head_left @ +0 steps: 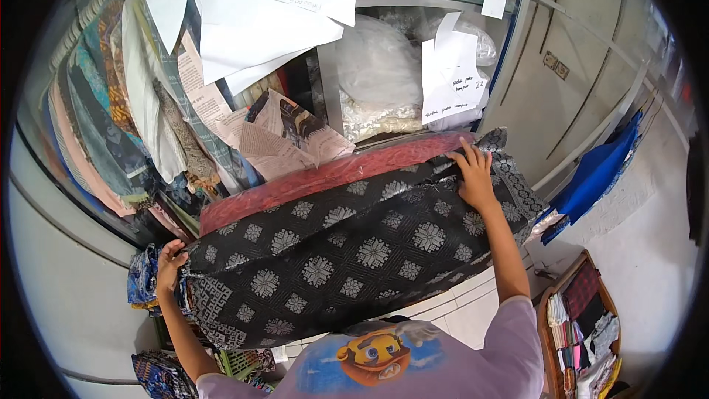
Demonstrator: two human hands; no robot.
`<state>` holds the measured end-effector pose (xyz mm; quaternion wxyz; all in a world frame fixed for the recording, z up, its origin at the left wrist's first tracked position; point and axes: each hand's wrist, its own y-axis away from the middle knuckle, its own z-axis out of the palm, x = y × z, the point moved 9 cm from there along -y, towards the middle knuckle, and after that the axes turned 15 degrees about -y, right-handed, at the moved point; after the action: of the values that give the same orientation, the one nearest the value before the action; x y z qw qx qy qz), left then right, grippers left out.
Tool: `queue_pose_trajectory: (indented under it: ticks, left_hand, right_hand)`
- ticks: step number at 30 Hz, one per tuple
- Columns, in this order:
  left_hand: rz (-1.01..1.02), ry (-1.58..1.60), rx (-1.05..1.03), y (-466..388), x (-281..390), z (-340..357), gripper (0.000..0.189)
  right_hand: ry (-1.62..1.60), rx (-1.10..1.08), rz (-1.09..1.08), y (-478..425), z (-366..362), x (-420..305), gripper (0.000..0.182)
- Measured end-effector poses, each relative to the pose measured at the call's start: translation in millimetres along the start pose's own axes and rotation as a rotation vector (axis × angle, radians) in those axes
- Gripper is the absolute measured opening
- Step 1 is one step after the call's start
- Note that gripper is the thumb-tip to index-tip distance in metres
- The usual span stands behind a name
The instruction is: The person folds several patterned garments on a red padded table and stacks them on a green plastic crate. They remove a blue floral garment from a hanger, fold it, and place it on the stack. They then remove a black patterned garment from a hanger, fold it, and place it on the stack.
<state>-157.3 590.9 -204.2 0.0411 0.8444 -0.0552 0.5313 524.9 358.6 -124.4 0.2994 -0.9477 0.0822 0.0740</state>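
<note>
A long black cloth (343, 266) with silver-grey woven floral motifs stretches across in front of me, folded over lengthwise. My left hand (170, 266) grips its left end at the corner. Toward the other end, my right hand (475, 176) lies on the upper edge with fingers spread, touching the cloth; whether it pinches the fabric is hard to tell. Just behind the black cloth is a red textile (338, 174) in clear plastic, partly covered by it. Pieces of newspaper (288, 138) stand up behind the red textile.
Garments (144, 116) hang at the left inside a cabinet. White paper patterns (271, 11) hang at the top, and one with handwriting (451, 80) hangs before plastic-wrapped goods (379, 61). A blue cloth (598, 169) hangs at right, above a wooden rack of folded fabrics (581, 321). Folded textiles (166, 374) sit lower left.
</note>
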Motion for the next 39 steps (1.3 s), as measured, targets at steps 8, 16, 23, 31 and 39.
queue_pose_trajectory:
  ticks: [8, 16, 23, 31, 39]
  left_hand:
    - [0.548, -1.069, 0.220, 58.4, 170.2, 76.7, 0.065]
    - [0.633, -1.273, 0.151, 64.6, 188.6, 152.6, 0.080]
    - [0.745, -1.310, 0.278, 83.1, 184.7, 132.2, 0.061]
    - [0.662, -1.337, 0.201, 104.9, 136.9, 144.2, 0.053]
    - [0.607, -1.290, 0.222, 82.3, 125.8, 143.3, 0.026]
  right_hand:
    - [-0.099, -0.336, -0.038, -38.0, 27.1, 28.0, 0.104]
    - [-0.073, -0.244, -0.125, -34.3, 14.1, 21.4, 0.104]
    - [-0.089, -0.134, -0.057, -2.8, -33.4, 13.3, 0.095]
    - [-0.159, -0.179, -0.065, 45.0, -33.7, 2.2, 0.081]
    - [-0.075, -0.215, -0.039, 26.6, -17.9, 8.1, 0.086]
